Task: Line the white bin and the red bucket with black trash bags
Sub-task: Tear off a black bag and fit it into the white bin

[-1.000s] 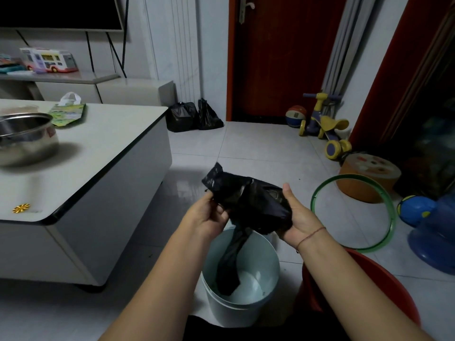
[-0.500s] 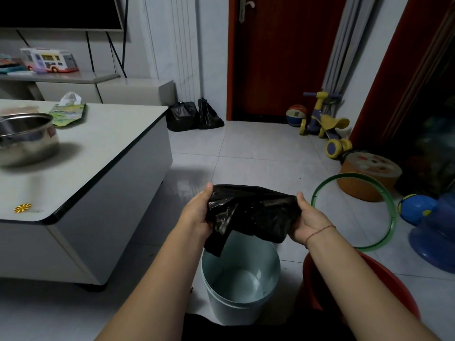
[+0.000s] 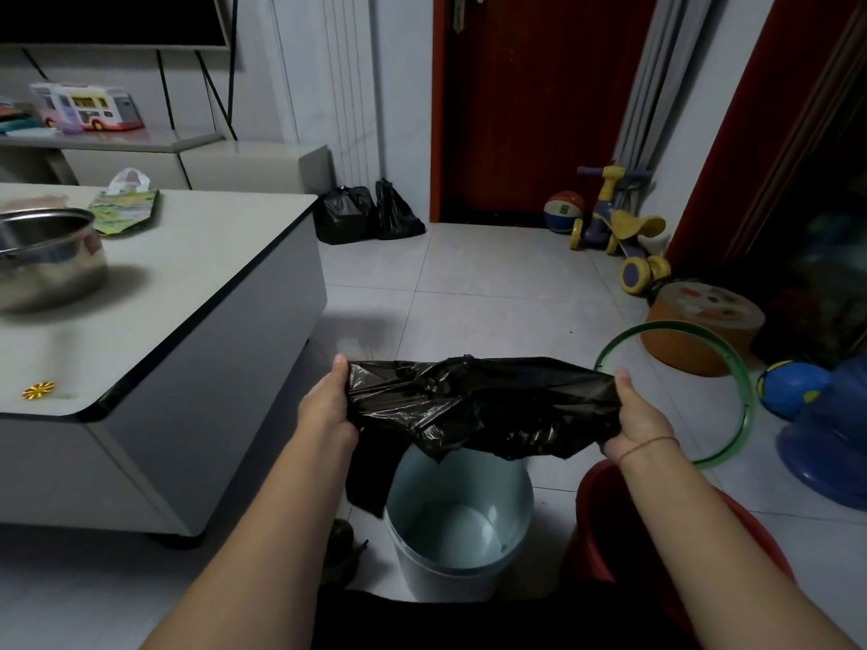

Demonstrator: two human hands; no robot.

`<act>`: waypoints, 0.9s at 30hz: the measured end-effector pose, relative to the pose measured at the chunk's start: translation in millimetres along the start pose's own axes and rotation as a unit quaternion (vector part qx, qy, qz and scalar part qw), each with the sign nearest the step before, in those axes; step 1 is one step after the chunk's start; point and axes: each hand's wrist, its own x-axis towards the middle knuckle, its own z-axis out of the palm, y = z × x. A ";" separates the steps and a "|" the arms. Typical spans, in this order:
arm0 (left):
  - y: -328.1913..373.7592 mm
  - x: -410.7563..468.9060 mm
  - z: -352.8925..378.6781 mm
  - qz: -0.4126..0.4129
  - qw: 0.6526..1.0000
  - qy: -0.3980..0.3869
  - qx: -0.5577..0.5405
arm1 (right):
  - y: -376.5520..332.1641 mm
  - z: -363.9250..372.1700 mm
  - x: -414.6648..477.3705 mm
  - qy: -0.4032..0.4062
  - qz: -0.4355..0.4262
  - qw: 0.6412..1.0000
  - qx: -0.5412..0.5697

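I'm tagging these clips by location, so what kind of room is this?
Most likely a home living room: a low white coffee table, a TV stand under a wall-mounted screen, and children's things on the tiled floor, such as a ride-on scooter.

Red bucket (image 3: 596, 523) mostly hidden behind right arm; fingers apparently buried in bag (image 3: 478, 405).

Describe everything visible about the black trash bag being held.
The black trash bag is thin, glossy, crinkled plastic, stretched sideways between the left hand and the right hand, each gripping one end. It is still bunched, not opened. A loose flap dangles at lower left, in front of the white bin rim. The bin below is unlined.
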 end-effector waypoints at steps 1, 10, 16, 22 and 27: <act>-0.2 -0.5 0.5 0.022 0.999 0.023 0.005 | 0.1 0.4 0.7 0.012 -0.028 1.000 -0.004; 0.4 4.7 -3.3 0.143 0.979 0.105 0.099 | 0.6 0.7 7.9 0.128 -0.240 0.949 -0.158; -2.9 -4.5 5.5 0.108 0.942 -0.092 0.303 | -2.8 8.0 -4.4 -0.065 -0.200 0.947 -0.241; -9.9 -1.3 7.8 0.147 0.894 -0.040 0.422 | 4.2 11.6 -17.1 -0.155 -0.159 0.930 -0.294; -11.1 -4.1 11.0 0.165 0.858 -0.001 0.487 | 7.9 14.2 -17.8 -0.137 -0.159 0.937 -0.279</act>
